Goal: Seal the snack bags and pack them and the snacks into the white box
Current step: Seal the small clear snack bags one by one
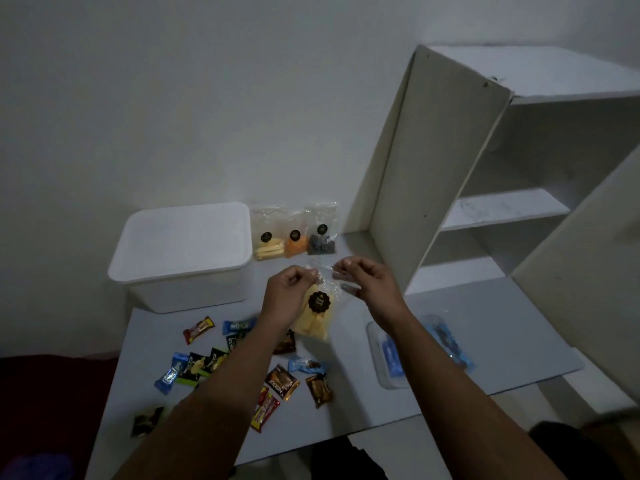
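I hold a clear snack bag [317,317] of yellow sticks with a round black label upright above the table. My left hand [289,294] pinches its top left corner and my right hand [367,280] pinches the top right. The white box [183,258] stands at the back left with its lid on. Three more clear snack bags lean on the wall beside it: a yellow one [267,237], an orange one [295,242] and a dark one [321,239]. Several small wrapped snacks [282,381] lie scattered on the table in front of me, partly under my left arm.
A clear plastic tray [391,355] with blue packets lies on the grey table [363,393] at the right. A white shelf unit [485,188] rises at the back right. The table's front edge is close to my body.
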